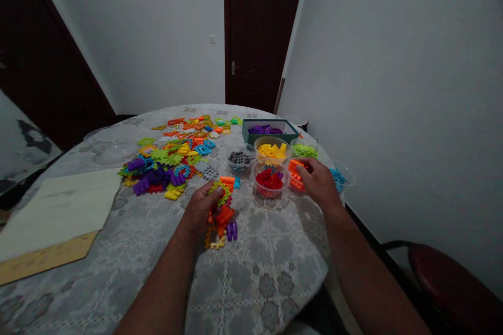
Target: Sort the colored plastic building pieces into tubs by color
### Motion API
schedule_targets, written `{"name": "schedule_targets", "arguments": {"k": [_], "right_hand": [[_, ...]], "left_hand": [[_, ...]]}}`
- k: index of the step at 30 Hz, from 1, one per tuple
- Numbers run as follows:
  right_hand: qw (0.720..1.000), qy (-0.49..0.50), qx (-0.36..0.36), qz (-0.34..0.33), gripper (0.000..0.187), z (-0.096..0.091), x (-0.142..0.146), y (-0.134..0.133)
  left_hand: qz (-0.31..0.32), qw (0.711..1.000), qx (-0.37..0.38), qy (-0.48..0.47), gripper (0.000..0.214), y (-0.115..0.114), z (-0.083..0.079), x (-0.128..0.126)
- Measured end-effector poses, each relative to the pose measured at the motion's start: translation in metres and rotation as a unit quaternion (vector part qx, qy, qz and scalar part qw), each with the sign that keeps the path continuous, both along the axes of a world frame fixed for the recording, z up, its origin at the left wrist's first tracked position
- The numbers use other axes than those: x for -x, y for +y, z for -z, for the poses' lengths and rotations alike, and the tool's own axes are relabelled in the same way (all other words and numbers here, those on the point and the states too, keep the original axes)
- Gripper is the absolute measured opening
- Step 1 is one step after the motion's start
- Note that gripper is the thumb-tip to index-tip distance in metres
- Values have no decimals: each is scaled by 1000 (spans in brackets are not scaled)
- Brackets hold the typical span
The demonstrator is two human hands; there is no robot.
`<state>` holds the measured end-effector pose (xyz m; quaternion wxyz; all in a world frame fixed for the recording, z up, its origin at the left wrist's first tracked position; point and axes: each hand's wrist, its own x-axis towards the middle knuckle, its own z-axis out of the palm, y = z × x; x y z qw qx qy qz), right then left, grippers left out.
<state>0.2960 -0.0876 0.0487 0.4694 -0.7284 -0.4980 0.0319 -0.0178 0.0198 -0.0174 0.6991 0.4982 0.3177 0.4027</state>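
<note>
My left hand [201, 208] pinches a yellow-green gear-shaped toy piece [222, 194] between thumb and fingers. Beneath and around it lie orange pieces [225, 215], a purple piece [232, 231] and a yellow one [217, 244] on the tablecloth. At the right, the curled fingers of my right hand [320, 183] are closed at a clear tub of orange connector pieces [295, 174], apparently on one of them; the hand partly hides the tub. Beside it stands a clear bowl [270, 192] of red pieces.
Tubs of grey [241, 157], yellow [272, 152], lime [304, 151] and blue pieces [338, 180] stand around, with a green box [270, 137] of purple pieces behind. A mixed pile [161, 172] spreads left of centre. Cardboard [58, 209] lies at the left; a red chair [448, 277] is lower right.
</note>
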Motion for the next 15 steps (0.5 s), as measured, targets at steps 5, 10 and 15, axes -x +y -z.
{"name": "schedule_targets", "arguments": {"k": [5,10,15], "right_hand": [[989,-109,22,98,36,-4,-32,-7],[998,-59,-11,22,34,-2,6,-13],[986,20,38,-163,28,1,71,-8]], "left_hand": [[32,999,-1,4,33,-1,0,1],[56,998,-20,1,31,-4,-3,0],[56,998,-22,12,34,-8,-5,0]]}}
